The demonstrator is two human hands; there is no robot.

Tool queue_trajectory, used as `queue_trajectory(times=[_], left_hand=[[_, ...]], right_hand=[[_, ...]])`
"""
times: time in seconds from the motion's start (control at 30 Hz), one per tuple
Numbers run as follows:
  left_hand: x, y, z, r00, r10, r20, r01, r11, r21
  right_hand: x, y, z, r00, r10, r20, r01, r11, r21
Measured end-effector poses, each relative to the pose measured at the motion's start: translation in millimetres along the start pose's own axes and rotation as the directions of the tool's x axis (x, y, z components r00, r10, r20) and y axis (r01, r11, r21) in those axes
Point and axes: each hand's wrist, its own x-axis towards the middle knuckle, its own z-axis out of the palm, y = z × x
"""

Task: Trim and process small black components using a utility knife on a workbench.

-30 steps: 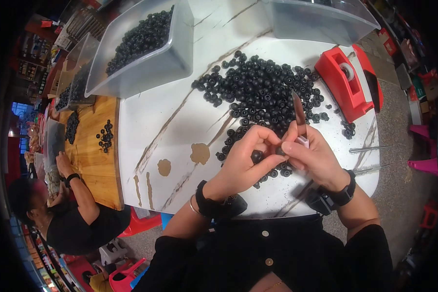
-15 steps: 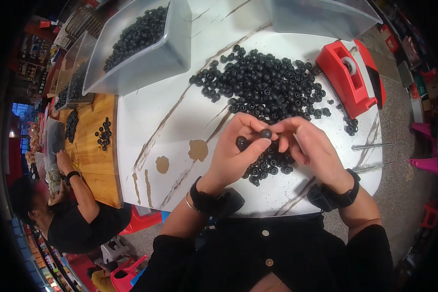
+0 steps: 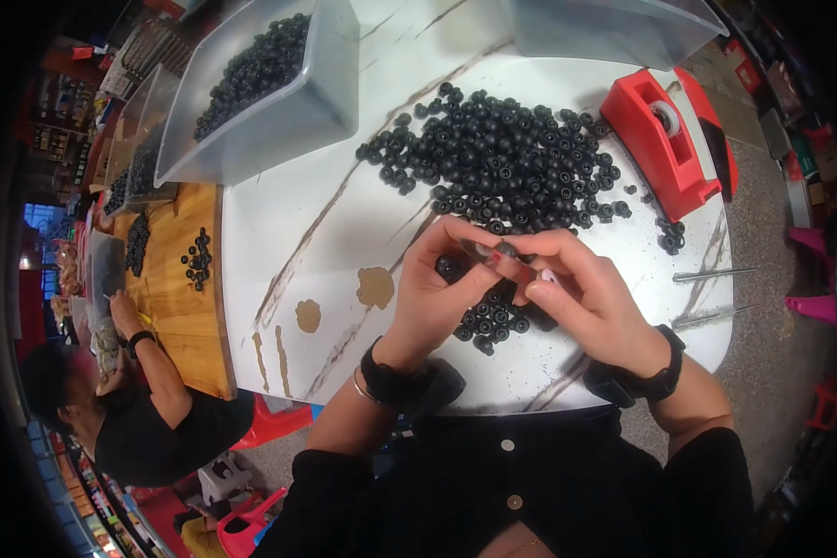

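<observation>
My left hand is closed, pinching a small round black part between thumb and forefinger. A second black round part sits in the curl of its fingers. Fingers of my right hand meet the left fingertips and pinch a thin, shiny, reddish flat piece against the pinched part; its kind is unclear. Beyond both hands spreads a large pile of black round parts, some showing hollow ends. A smaller cluster of such parts lies below my hands, partly covered by them.
A clear plastic bin of black parts stands at the far left, another clear bin at the far right. A red tape dispenser sits right of the pile, metal tweezers nearer. A co-worker sits left at a wooden table.
The thin reddish piece now shows between my fingertips at the black part. My right hand has turned slightly, its thumb coming up against the forefinger.
</observation>
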Motion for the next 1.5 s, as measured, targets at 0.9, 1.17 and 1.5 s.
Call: queue_trajectory(times=[0.9, 1.17, 1.5], left_hand=[[0, 5, -3, 0.994, -0.101, 0.038, 0.103, 0.993, -0.051], [3, 8, -4, 0.988, -0.142, 0.063, 0.147, 0.986, -0.076], [0, 25, 0, 0.985, -0.052, 0.164, 0.052, 0.999, 0.004]], right_hand=[[-1, 11, 4, 1.0, -0.003, -0.013, 0.005, 0.993, 0.117], [4, -1, -6, 0.967, 0.249, 0.055, -0.253, 0.911, 0.326], [4, 0, -2, 0.952, 0.282, 0.12, -0.306, 0.89, 0.337]])
